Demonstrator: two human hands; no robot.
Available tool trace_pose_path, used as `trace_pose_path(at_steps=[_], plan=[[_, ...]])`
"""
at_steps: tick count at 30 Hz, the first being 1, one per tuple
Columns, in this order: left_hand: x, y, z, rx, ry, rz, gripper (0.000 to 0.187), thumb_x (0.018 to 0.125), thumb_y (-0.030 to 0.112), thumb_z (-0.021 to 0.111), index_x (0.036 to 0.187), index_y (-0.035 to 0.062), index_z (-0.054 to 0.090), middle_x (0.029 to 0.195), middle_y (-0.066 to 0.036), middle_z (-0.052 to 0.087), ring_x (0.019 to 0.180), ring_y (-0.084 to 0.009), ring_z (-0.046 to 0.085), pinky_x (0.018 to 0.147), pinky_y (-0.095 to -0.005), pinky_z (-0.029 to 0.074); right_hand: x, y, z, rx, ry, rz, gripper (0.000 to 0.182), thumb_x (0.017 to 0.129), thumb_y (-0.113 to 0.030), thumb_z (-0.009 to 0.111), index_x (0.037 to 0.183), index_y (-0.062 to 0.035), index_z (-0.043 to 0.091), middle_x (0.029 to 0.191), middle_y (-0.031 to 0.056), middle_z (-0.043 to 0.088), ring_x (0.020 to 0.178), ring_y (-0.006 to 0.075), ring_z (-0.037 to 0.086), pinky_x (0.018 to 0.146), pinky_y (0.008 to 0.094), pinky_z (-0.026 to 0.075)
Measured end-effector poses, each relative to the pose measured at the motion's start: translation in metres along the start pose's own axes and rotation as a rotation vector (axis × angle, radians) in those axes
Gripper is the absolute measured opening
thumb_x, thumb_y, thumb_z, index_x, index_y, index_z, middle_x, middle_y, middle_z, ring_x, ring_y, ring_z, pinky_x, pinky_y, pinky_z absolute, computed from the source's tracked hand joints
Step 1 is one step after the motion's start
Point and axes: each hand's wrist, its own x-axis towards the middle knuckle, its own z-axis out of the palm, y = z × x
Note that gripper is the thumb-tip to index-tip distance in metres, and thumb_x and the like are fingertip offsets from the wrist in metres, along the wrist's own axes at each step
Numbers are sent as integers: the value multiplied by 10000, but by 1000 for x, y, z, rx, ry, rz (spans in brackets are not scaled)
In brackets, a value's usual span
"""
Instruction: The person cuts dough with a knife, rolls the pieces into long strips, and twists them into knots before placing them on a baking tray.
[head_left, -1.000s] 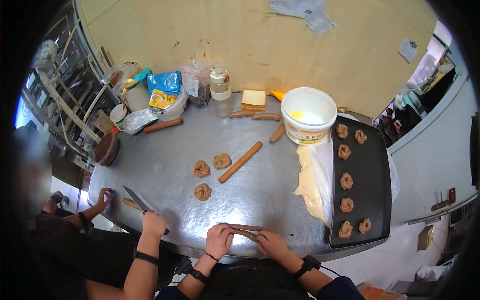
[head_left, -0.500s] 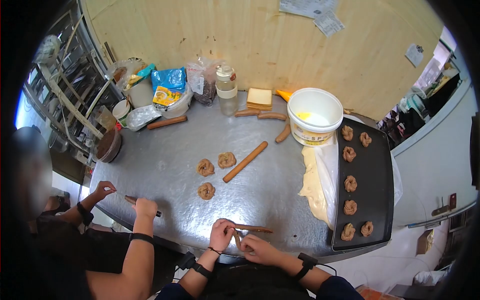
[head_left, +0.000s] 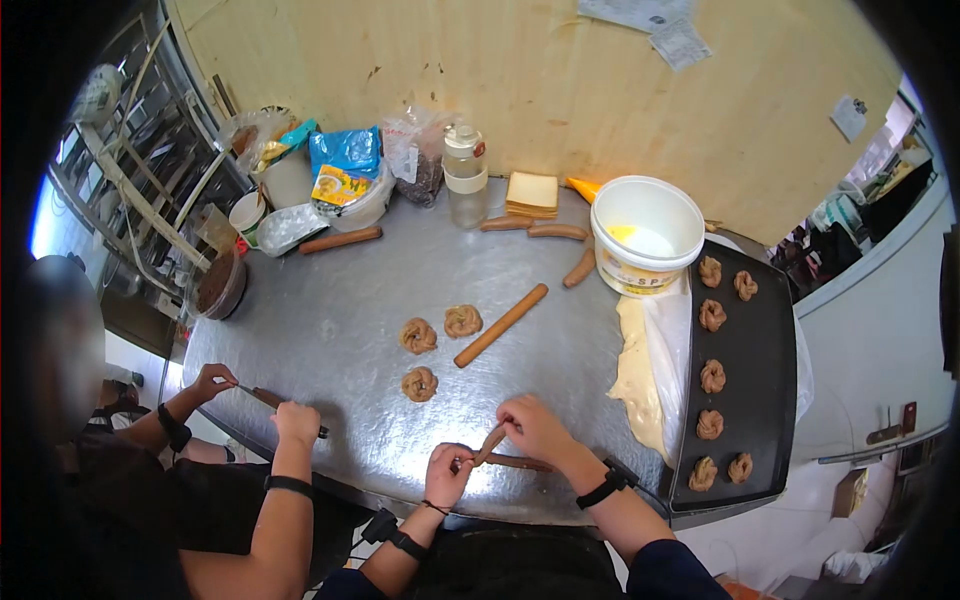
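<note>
Near the front edge of the table, a strip of brown dough (head_left: 491,446) is stretched between my two hands. My left hand (head_left: 448,474) pinches it low, where two strands meet. Another strand (head_left: 523,463) of the dough lies out to the right along the metal. My right hand (head_left: 536,428) grips the raised end, up and to the right of my left. Beyond my hands sit three twisted dough rings (head_left: 419,384), with a wooden rolling pin (head_left: 501,325) lying diagonally beside them.
At the left, a co-worker's hands (head_left: 297,424) hold a knife-like tool (head_left: 268,397). On the right are a black tray (head_left: 745,400) of dough rings, a white bucket (head_left: 648,220) and a pale dough sheet (head_left: 640,385). A bottle (head_left: 465,180) and bags stand along the back.
My right hand has swung up and away from me, lifting its dough end from the near side to the far side. My left hand stays pinched. The view has shifted slightly.
</note>
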Motion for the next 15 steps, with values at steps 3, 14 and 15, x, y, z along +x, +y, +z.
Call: trace_pose_path(at_steps=[3, 14, 15], plan=[[-1, -3, 1, -2, -15, -7, 101, 763, 6, 697, 832, 60, 647, 889, -70, 577, 683, -157, 558, 587, -270, 475, -9, 27, 7, -100, 104, 99, 113, 765, -30, 633, 864, -56, 585, 797, 124, 611, 787, 333, 579, 729, 419, 468], [10, 7, -7, 154, -160, 159, 399, 720, 37, 719, 1110, 86, 651, 1156, -124, 555, 1068, -314, 524, 894, -394, 451, 2, -42, -3, 193, -178, -51, 98, 799, -51, 635, 893, -73, 616, 856, 86, 614, 832, 285, 572, 755, 383, 454], [10, 4, -8, 155, -164, 159, 399, 720, 37, 719, 1110, 86, 651, 1156, -124, 555, 1068, -314, 524, 894, -394, 451, 5, -52, -2, 195, -175, -49, 98, 799, -51, 635, 893, -73, 616, 856, 86, 614, 832, 285, 572, 755, 383, 454]])
